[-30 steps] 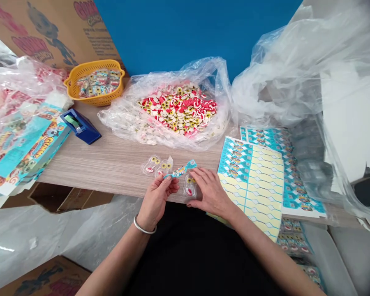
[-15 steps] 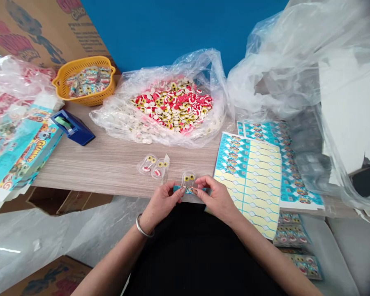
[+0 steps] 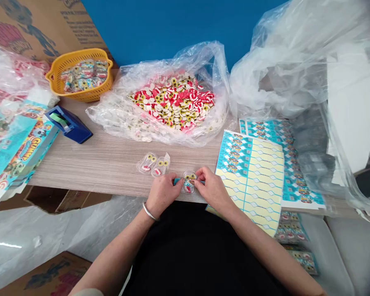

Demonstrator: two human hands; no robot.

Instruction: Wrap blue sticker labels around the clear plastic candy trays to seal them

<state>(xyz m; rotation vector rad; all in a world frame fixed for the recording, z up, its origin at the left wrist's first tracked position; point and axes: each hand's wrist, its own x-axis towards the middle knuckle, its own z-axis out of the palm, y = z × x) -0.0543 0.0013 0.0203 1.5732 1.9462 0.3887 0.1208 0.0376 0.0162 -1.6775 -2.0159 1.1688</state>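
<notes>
At the table's front edge lies a small clear blister pack (image 3: pixel 188 190), with yellow eye candies and a red-and-white mouth candy inside. A blue printed sticker label (image 3: pixel 176 181) runs across the middle of this pack. My left hand (image 3: pixel 162 191) pinches the label's left end against the pack. On the other side, my right hand (image 3: pixel 214 190) presses thumb and fingers together on the label's right part, hiding that end. Two more clear packs with eyes and mouths, a left one (image 3: pixel 147 163) and a right one (image 3: pixel 160 166), rest just beyond my left hand.
Behind is an open plastic bag of loose candies (image 3: pixel 172 102). A yellow basket (image 3: pixel 89 96) of packs and a blue tape dispenser (image 3: pixel 70 125) stand left. Sticker sheets (image 3: pixel 262 181) lie right, near crumpled plastic (image 3: pixel 274 78). A candy box (image 3: pixel 24 144) is far left.
The label has come down across the middle of the pack, and the mouth candy now shows below it. My left hand has turned over more, its back upward; my right fingers have shifted slightly.
</notes>
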